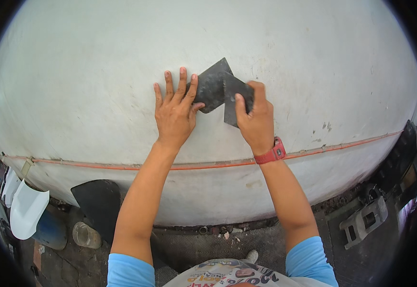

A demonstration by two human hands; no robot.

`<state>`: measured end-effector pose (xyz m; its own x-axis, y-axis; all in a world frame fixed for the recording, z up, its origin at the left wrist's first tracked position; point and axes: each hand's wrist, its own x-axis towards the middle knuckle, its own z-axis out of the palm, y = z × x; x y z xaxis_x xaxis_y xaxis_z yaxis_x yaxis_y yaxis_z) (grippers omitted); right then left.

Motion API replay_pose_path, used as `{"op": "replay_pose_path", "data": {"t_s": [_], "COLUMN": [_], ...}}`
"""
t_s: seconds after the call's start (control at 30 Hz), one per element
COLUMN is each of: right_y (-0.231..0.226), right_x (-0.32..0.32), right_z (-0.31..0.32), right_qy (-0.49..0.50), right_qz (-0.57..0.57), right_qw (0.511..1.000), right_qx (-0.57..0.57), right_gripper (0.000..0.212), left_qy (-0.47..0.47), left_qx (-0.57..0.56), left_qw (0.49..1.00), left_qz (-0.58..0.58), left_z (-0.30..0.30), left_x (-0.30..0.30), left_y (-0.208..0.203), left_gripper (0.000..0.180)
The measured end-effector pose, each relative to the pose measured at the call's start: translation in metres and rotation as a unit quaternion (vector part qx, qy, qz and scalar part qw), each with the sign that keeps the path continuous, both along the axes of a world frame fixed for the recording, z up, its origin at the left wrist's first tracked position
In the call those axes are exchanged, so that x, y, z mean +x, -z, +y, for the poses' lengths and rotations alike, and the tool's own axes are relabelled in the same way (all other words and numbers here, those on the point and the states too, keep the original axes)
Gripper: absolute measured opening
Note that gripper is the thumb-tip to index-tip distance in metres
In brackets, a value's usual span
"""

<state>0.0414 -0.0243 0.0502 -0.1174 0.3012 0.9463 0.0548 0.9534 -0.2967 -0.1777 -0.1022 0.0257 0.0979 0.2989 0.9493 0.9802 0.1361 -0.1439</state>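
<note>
Against a large pale wall point(108, 95) lies a dark, flat, four-cornered piece point(213, 88), tilted with one corner up. My left hand point(175, 107) rests beside it with fingers spread; the index finger and thumb lap over its left edge. My right hand point(256, 112) is closed on a second dark flat piece point(235, 93), thumb on its near face and fingers behind it. This second piece stands upright and overlaps the right side of the first. Whether they are sandpaper or thin plates, I cannot tell.
An orange line point(203, 165) runs across the wall below my hands. At lower left are a white curved panel point(26, 210), a blue container point(50, 231), a clear tub point(86, 235) and a dark curved panel point(97, 203). A grey bracket-like part point(364, 222) lies at lower right.
</note>
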Motion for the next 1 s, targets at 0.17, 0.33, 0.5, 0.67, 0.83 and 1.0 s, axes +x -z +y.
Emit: {"op": "replay_pose_path", "data": {"t_s": [0.17,0.33,0.5,0.67,0.83,1.0], "right_y": [-0.003,-0.005,-0.008,-0.042,-0.043,-0.046], "right_x": [0.004,-0.003,-0.016,-0.020,-0.027,-0.029], "right_z": [0.001,-0.003,-0.006,-0.016,-0.010,-0.010], "right_qy": [-0.014,0.014,0.008,-0.010,-0.010,-0.016], "right_qz": [0.026,-0.065,-0.106,-0.144,-0.243,-0.305], "right_qw": [0.998,0.998,0.994,0.989,0.965,0.942], "right_qx": [-0.048,0.015,-0.004,-0.019,0.094,0.137], "right_gripper": [0.027,0.025,0.027,0.029,0.031,0.027], "left_qy": [-0.019,0.009,0.022,0.015,0.025,0.011], "left_qx": [-0.004,0.016,0.021,0.023,0.022,0.006], "left_qw": [1.000,0.999,0.994,0.995,0.997,0.998], "left_qz": [-0.001,-0.039,-0.102,-0.093,-0.067,-0.063], "left_z": [-0.005,-0.005,-0.004,-0.007,-0.011,-0.012], "left_x": [-0.003,-0.007,-0.012,-0.017,-0.020,-0.019], "left_y": [0.002,-0.001,-0.001,-0.002,-0.008,-0.014], "left_gripper": [0.085,0.113,0.142,0.146,0.152,0.159]}}
